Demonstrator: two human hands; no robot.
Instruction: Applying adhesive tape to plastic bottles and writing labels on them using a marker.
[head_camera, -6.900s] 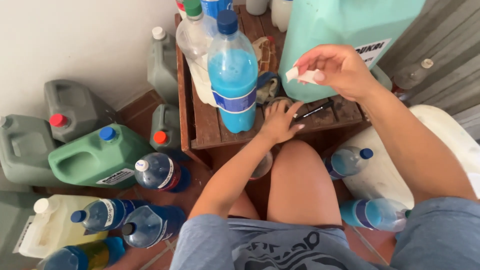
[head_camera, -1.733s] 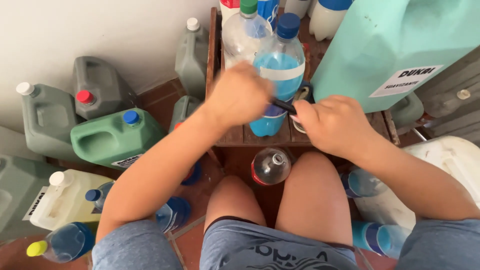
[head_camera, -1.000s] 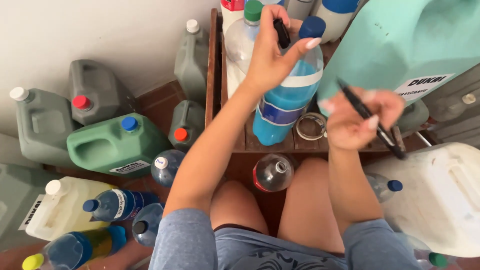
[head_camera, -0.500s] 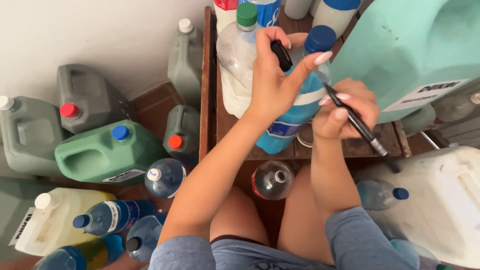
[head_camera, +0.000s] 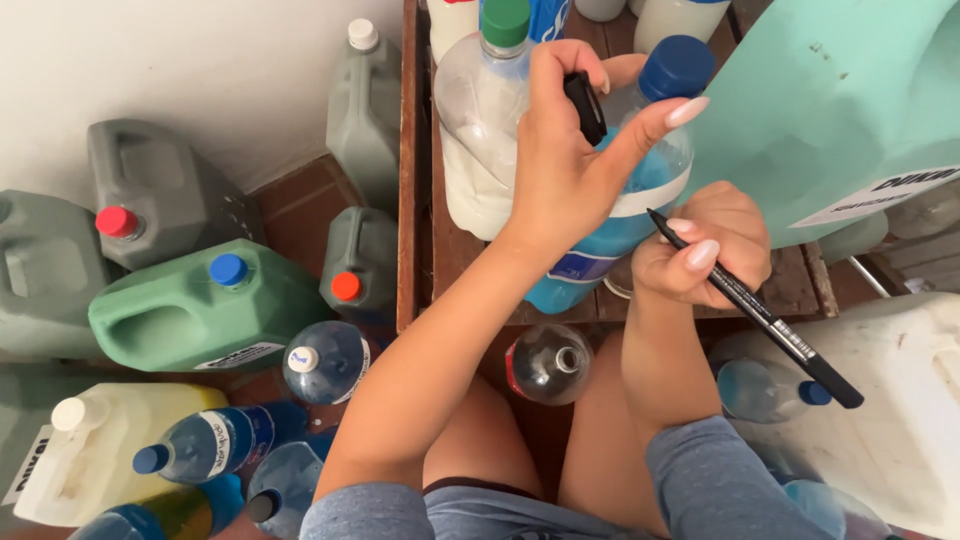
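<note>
Marker now nearer bottle

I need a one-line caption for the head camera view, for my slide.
Left hand steadies a blue-liquid bottle while holding the pen cap; right hand holds a black marker.

Both arms are bare from the wrist up to the short sleeves, with no watch, bracelet or ring showing on either one. The left hand has long fingernails, rounded at the tips and painted in a pale glossy pink; the right hand carries the same polish and nail shape. A grey-blue T-shirt of soft knit cloth covers the shoulders at the near edge, its sleeve hems loose and slightly rumpled. A narrow dark band of some other garment shows below the shirt's near hem. The legs are bare from the thighs to the knees
</note>
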